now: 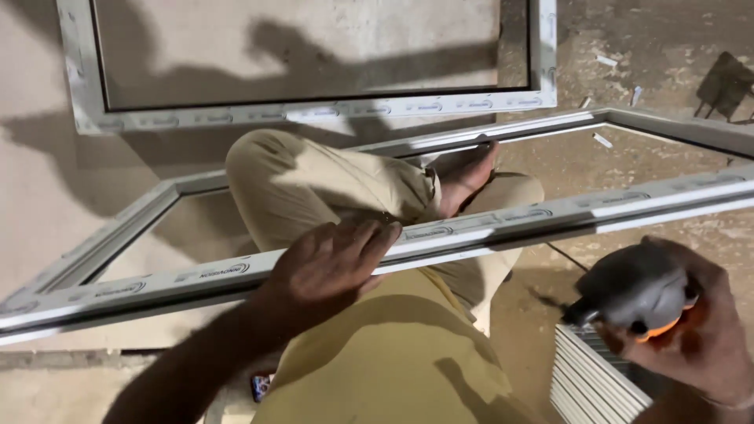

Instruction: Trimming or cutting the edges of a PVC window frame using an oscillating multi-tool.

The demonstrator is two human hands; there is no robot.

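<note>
A big white window frame [487, 224] lies across the person's lap, its near rail running from the lower left up to the right edge, its far rail passing just behind a bare foot [465, 179]. A second white frame [314, 110] leans against the wall beyond it. The person sits on the dusty concrete floor [675, 39] in tan trousers [314, 184] (one knee poking up through the frame's opening). The left hand [334, 263] rests palm down on the near rail, fingers spread flat over it. The right hand [695, 322] is closed around a grey power tool with orange trim [632, 290], held just above a stack of white slats [589, 381].
</note>
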